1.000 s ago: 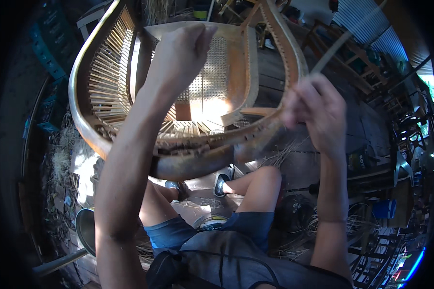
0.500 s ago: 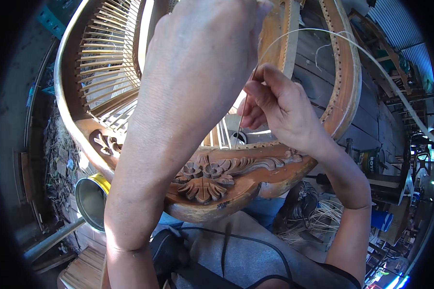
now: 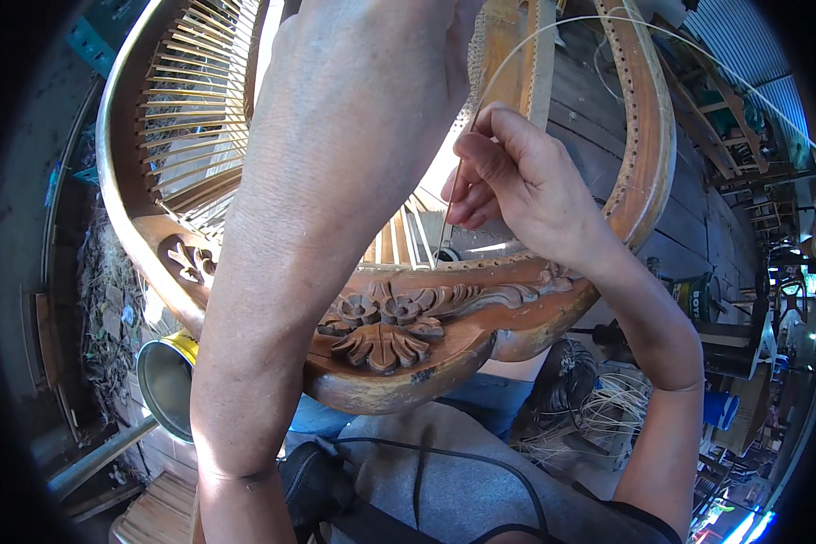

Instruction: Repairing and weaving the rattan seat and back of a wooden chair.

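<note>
A carved wooden chair frame with flower carvings and rows of small holes along its rim lies before me. Pale cane strands span its left side and part of the near edge. My right hand pinches a thin cane strand between thumb and fingers, just above the holes at the near rim. The strand runs down to that rim, and a long end arcs up and away to the right. My left hand reaches over the frame to the far side; its fingers are hidden behind the back of the hand.
A yellow tin can lies on its side at the left, near a metal pipe. Loose coils of cane lie on the floor at the right. Dark containers and wooden furniture parts stand farther right.
The strand's long end has swung higher at the right. My right hand keeps its pinch and has shifted slightly up and left, while the frame sits slightly higher and farther left in view.
</note>
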The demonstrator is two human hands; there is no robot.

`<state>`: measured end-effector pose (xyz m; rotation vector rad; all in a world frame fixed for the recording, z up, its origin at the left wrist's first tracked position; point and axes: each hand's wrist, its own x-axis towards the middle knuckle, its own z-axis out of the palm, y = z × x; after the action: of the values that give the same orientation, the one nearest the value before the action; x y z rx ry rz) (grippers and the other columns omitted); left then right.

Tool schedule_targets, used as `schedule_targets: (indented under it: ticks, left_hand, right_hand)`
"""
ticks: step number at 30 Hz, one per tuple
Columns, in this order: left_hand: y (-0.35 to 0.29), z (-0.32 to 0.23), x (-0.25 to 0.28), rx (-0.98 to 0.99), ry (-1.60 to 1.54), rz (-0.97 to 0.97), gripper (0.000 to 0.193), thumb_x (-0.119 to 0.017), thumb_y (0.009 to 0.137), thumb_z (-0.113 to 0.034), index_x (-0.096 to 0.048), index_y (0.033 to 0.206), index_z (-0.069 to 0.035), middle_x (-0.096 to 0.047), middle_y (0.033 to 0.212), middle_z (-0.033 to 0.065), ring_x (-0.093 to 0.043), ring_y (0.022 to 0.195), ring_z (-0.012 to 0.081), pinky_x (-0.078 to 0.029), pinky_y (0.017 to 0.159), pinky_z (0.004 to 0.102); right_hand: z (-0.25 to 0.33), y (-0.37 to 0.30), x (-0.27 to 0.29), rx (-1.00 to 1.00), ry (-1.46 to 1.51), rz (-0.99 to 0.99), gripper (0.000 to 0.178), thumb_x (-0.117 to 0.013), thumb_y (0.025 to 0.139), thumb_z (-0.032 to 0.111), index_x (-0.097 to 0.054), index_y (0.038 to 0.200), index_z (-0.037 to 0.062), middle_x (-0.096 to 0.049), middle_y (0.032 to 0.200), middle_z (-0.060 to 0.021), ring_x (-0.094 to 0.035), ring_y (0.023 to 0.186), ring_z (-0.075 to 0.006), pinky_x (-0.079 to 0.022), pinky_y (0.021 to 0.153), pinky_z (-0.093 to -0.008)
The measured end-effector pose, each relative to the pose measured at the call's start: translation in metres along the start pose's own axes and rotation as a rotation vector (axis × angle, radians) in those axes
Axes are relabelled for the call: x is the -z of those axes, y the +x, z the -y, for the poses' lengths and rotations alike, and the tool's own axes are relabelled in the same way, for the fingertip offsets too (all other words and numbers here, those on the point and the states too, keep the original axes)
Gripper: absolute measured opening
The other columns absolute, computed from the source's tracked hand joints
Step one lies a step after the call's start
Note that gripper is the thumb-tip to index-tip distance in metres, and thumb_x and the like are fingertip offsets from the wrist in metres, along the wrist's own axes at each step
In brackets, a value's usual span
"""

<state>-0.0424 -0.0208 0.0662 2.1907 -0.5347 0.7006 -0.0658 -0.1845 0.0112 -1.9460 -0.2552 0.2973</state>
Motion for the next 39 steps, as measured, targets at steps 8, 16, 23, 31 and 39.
schedule_targets:
  ticks: [8, 16, 23, 31, 39]
  left_hand:
    - [-0.005, 0.003, -0.002, 0.03, -0.033, 0.011, 0.022, -0.055, 0.093, -0.013, -0.055, 0.075, 0.0, -0.055, 0.06, 0.0179, -0.058, 0.055, 0.0347, -0.046, 0.051, 0.0405]
    - [-0.019, 0.026, -0.01, -0.299, 0.047, -0.201, 0.009, -0.058, 0.092, -0.011, -0.062, 0.091, -0.003, -0.062, 0.068, 0.0155, -0.067, 0.063, 0.0309, -0.053, 0.054, 0.0393]
    - [-0.018, 0.03, -0.011, -0.316, 0.016, -0.235, 0.011, -0.057, 0.093, -0.013, -0.061, 0.09, -0.003, -0.061, 0.066, 0.0143, -0.064, 0.059, 0.0294, -0.05, 0.054, 0.0389]
    - [-0.012, 0.023, 0.005, -0.148, 0.023, -0.158, 0.017, -0.056, 0.094, -0.015, -0.059, 0.084, -0.001, -0.058, 0.062, 0.0148, -0.061, 0.055, 0.0289, -0.047, 0.052, 0.038]
    - [-0.007, 0.006, 0.019, 0.09, -0.001, -0.023, 0.022, -0.056, 0.093, -0.013, -0.056, 0.076, 0.0, -0.055, 0.06, 0.0175, -0.058, 0.054, 0.0335, -0.045, 0.051, 0.0402]
  right_hand:
    - [-0.006, -0.003, -0.003, -0.018, -0.007, 0.027, 0.027, -0.041, 0.103, 0.024, -0.046, 0.095, -0.0017, -0.062, 0.073, -0.009, -0.068, 0.065, -0.015, -0.056, 0.055, -0.0264]
    - [-0.006, -0.006, -0.007, -0.034, 0.019, 0.051, 0.027, -0.041, 0.103, 0.024, -0.046, 0.094, -0.0013, -0.061, 0.074, -0.0092, -0.068, 0.067, -0.0153, -0.056, 0.056, -0.0265]
    - [-0.007, -0.007, -0.007, -0.077, 0.011, 0.103, 0.031, -0.041, 0.103, 0.028, -0.045, 0.093, -0.0011, -0.061, 0.071, -0.0096, -0.068, 0.067, -0.0163, -0.056, 0.057, -0.027]
    - [-0.009, -0.008, -0.015, -0.114, -0.133, 0.234, 0.031, -0.042, 0.102, 0.026, -0.046, 0.089, -0.0018, -0.063, 0.072, -0.0095, -0.068, 0.067, -0.0179, -0.055, 0.058, -0.0283]
    - [0.0, -0.009, 0.0, -0.041, 0.009, 0.039, 0.024, -0.045, 0.1, 0.017, -0.051, 0.092, -0.004, -0.065, 0.073, -0.0098, -0.068, 0.066, -0.0166, -0.054, 0.058, -0.0283]
